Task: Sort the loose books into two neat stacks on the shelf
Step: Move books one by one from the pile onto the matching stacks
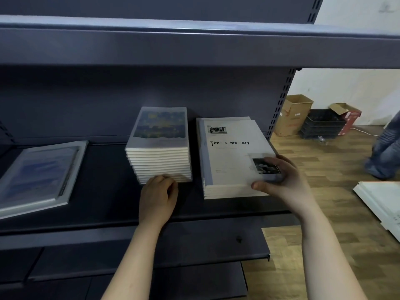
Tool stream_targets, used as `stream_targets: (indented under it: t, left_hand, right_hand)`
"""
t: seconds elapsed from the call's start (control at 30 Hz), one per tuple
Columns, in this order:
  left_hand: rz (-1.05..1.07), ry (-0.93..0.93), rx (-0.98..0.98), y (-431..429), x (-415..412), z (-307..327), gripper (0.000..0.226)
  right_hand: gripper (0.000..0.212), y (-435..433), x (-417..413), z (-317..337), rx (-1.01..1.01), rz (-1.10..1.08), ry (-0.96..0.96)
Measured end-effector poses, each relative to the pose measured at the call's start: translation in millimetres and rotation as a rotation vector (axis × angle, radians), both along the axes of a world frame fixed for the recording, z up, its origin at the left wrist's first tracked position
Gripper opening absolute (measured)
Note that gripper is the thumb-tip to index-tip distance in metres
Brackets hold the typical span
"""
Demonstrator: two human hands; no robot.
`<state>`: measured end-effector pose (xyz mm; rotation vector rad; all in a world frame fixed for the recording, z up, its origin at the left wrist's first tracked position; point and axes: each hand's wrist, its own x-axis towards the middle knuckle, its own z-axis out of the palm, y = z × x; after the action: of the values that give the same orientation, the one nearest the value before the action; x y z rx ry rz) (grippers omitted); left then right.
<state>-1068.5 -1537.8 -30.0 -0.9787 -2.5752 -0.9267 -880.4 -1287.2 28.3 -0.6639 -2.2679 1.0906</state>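
Observation:
Two stacks stand on the dark shelf (104,198). The taller stack (160,146) has a blue-and-yellow painted cover on top. To its right is a lower stack of white books; its top book (231,154) reads "Time & Memory". My right hand (279,176) grips that top book's near right corner, thumb on the front edge, fingers over the cover. Fingers curled, my left hand (159,195) rests against the front bottom of the taller stack, holding nothing that I can see. A loose book with a blue cover (41,176) lies askew at the shelf's left.
An upper shelf (194,46) overhangs the books. Lower shelves (151,252) jut out below my arms. Right of the unit is wooden floor with cardboard boxes (294,113), a black crate (322,124), white boards (383,202) and a person's jeans-clad leg (385,152).

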Motion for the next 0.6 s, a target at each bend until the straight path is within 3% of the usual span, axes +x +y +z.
stream_targets:
  t: [0.37,0.6]
  left_hand:
    - [-0.012,-0.012,0.019,-1,1,-1,0.021]
    - [0.006,-0.002,0.001,-1,-1,-3,0.019]
  right_hand:
    - [0.067,-4,-12,-4,0.138,-0.159,0.054]
    - [0.068,-5,-19,-9,0.126,-0.171,0.079]
